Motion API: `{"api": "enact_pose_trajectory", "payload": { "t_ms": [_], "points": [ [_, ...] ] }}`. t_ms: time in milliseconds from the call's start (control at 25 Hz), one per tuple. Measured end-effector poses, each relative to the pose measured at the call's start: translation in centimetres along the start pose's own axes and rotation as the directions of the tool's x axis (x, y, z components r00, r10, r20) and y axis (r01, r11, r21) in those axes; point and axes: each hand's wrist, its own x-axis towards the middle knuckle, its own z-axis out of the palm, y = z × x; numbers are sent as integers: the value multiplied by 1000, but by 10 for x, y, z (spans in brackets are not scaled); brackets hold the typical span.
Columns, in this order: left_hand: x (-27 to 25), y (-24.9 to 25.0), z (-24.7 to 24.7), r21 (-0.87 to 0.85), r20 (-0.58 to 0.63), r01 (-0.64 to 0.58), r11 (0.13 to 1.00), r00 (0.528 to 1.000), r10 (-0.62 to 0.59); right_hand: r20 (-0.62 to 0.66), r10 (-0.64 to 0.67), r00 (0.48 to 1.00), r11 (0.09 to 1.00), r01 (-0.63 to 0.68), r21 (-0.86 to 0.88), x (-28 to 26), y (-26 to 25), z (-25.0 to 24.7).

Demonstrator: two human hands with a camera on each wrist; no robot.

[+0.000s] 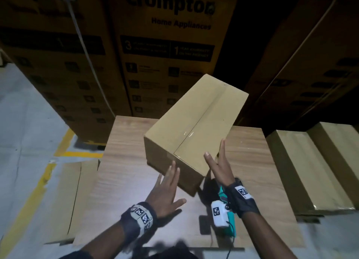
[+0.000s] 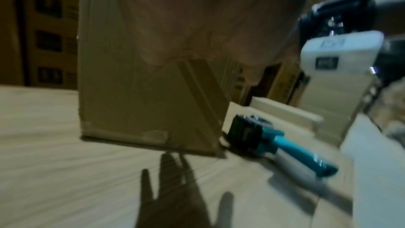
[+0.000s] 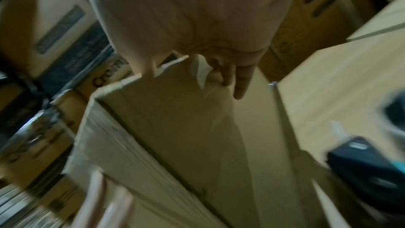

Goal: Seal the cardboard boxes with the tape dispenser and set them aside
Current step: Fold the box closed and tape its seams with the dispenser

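Note:
A plain cardboard box (image 1: 196,122) stands skewed on the wooden table (image 1: 126,161), with clear tape along its top seam. My left hand (image 1: 167,183) reaches for its near end face with straight, spread fingers; the tips are at the cardboard (image 2: 131,101). My right hand (image 1: 217,161) lies flat against the box's right side near the front corner, thumb over the top edge (image 3: 175,136). The tape dispenser (image 1: 209,188), black with a teal handle, lies on the table by that corner, under my right wrist (image 2: 274,141). Neither hand holds it.
Tall stacks of printed Crompton cartons (image 1: 167,54) wall off the back. Several plain boxes (image 1: 310,171) sit low at the right of the table. Flat cardboard (image 1: 77,190) lies on the floor at the left, beside yellow floor lines (image 1: 38,183).

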Motion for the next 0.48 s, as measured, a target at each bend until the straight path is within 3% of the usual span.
{"api": "enact_pose_trajectory", "payload": {
  "t_ms": [40, 120, 240, 360, 480],
  "points": [
    [-1, -9, 3, 107, 77, -36, 994, 997, 28, -35, 25, 999, 998, -23, 54, -6, 8, -5],
    [-5, -26, 0, 156, 153, -94, 983, 986, 70, -147, 83, 986, 991, -67, 114, -19, 35, -16],
    [-11, -43, -17, 83, 26, -48, 995, 999, 46, -335, 242, 911, 969, -244, 35, -39, 92, -35],
    [-18, -56, -40, 24, -166, -30, 999, 986, 34, -255, 404, 878, 886, -445, -129, -63, 135, -39],
    [-20, -65, -55, 56, -308, -80, 995, 947, 94, -88, 482, 872, 847, -489, -207, -76, 156, -22]
  ]
}}
